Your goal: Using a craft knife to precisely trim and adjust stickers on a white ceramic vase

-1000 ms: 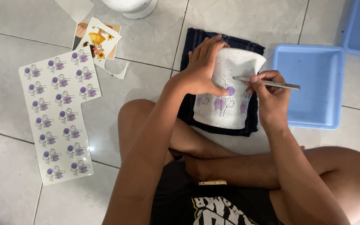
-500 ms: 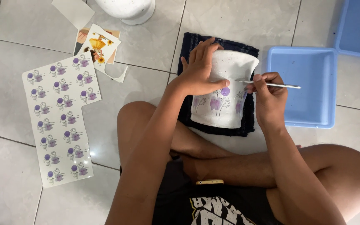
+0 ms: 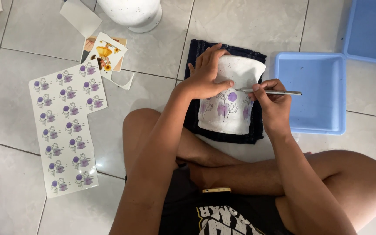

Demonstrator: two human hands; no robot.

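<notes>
Pot (image 3: 231,93) lies on dark cloth (image 3: 196,111), frame centre; three purple flower decals on. Left hand (image 3: 207,76) fingers press its side; right hand (image 3: 271,102) pinches tweezers (image 3: 268,92). Sheet (image 3: 66,126) left, nearly full.

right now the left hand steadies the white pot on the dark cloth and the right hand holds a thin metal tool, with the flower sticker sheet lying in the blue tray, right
Not quite. In the head view the sticker sheet lies on the floor tiles to the person's left, not in the blue tray, which is on the right. The rest stands: the left hand steadies the white pot on the dark cloth, and the right hand holds the thin metal tool.
</notes>
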